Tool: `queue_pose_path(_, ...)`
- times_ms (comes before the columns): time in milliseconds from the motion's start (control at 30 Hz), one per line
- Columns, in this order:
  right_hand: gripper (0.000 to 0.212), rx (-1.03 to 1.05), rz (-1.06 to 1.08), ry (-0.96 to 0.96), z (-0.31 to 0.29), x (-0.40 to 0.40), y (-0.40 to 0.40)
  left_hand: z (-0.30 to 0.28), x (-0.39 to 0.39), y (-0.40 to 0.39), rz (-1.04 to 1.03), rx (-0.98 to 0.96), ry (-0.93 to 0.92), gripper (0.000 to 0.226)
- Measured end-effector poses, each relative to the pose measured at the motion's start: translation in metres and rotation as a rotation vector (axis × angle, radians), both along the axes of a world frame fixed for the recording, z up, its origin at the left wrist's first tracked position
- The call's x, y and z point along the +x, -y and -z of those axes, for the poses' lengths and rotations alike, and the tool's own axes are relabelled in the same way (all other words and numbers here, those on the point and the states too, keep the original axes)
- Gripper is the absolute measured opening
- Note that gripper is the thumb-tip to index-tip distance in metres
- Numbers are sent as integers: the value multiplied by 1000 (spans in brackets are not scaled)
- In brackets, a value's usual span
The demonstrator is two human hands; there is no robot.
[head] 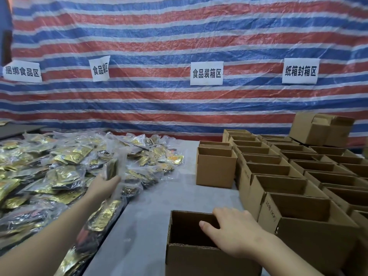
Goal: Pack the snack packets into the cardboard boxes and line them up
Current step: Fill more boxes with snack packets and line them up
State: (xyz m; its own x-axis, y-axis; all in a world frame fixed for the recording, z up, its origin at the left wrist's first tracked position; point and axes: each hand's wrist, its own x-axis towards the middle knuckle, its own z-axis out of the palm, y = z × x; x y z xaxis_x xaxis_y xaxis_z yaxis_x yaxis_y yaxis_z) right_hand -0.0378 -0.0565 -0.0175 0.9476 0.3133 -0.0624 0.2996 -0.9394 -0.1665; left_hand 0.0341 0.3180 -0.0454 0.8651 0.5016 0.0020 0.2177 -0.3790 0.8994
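Note:
A big heap of gold-and-black snack packets in clear plastic bags point(59, 166) covers the left of the table. My left hand point(106, 185) reaches into the heap and grips one bagged bundle of packets point(112, 168), lifted upright. An open, empty cardboard box point(191, 253) stands at the near edge in front of me. My right hand point(233, 230) rests on its right rim, fingers curled over the far right corner. Rows of open cardboard boxes point(288, 172) stand on the right.
A single open box point(216, 170) stands apart in the middle of the grey table point(143, 226). Two closed boxes point(320, 129) sit stacked at the back right. A striped tarp with white paper signs point(206, 73) hangs behind the table.

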Motion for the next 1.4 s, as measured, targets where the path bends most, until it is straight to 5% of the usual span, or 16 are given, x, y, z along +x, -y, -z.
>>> queue_pose_path(400, 63, 168, 74, -104, -22, 5, 2, -85, -39, 147, 407, -293, 185, 13)
queue_pose_path(533, 93, 850, 69, 10, -48, 17, -5, -93, -47, 192, 522, -269, 194, 11)
queue_pose_path(700, 134, 1423, -62, -222, -80, 20, -4, -96, -53, 235, 634, -150, 250, 16)
queue_pose_path(900, 90, 1575, -50, -314, -69, 24, 0, -105, -68, 258, 887, 184, 547, 23)
queue_pose_path(1033, 65, 1619, -47, -327, -61, 24, 13, -111, -70, 251, 1025, 470, 541, 23)
queue_pose_path(1133, 59, 1629, -51, -305, -54, 22, 17, -102, -64, 244, 859, 827, 388, 57)
queue_pose_path(1267, 40, 1690, -41, -316, -47, 21, 20, -88, -76, 243, 756, 724, 428, 85)
queue_pose_path(1400, 46, 1757, 46, -328, -45, 20, 27, -68, -77, 222, 578, 579, 413, 65)
